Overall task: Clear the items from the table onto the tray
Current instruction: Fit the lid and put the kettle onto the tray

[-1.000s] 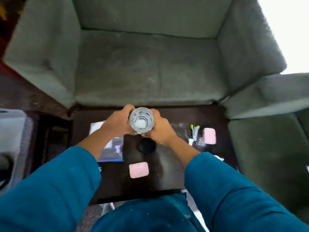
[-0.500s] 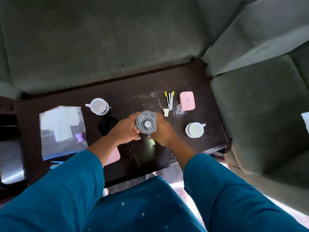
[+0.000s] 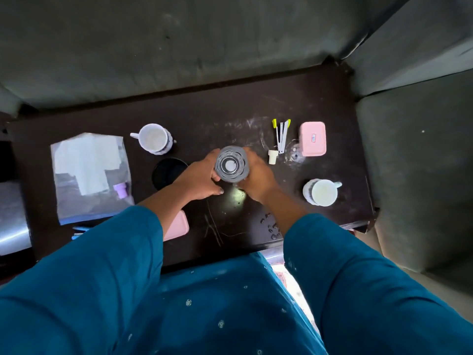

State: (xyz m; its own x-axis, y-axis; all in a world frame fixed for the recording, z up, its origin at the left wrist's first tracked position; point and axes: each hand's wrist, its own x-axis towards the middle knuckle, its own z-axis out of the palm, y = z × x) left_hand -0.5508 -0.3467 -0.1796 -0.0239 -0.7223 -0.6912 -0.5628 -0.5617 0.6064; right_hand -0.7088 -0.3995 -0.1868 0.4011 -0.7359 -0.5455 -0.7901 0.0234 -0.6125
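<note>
I have both hands wrapped round the clear ribbed glass tumbler [image 3: 231, 163]: the left hand [image 3: 198, 179] grips its left side and the right hand [image 3: 257, 175] its right, fingers curled against the wall. The tumbler is upright, mouth towards the camera, over the middle of the dark wooden worktop [image 3: 320, 98]; I cannot tell whether its base touches the wood.

Just left of the tumbler lies a black round disc [image 3: 167, 172], with a white handled cup [image 3: 153, 137] beyond it. Further left sits a clear plastic pouch of white paper [image 3: 89, 172]. Right of the tumbler are a small white cap [image 3: 272, 157], white yellow-tipped tweezers [image 3: 281, 135] and a pink rounded box [image 3: 313, 138]. A second white cup [image 3: 323, 192] stands to the tumbler's near right. A grey-green fabric sofa [image 3: 179, 47] lies beyond.
</note>
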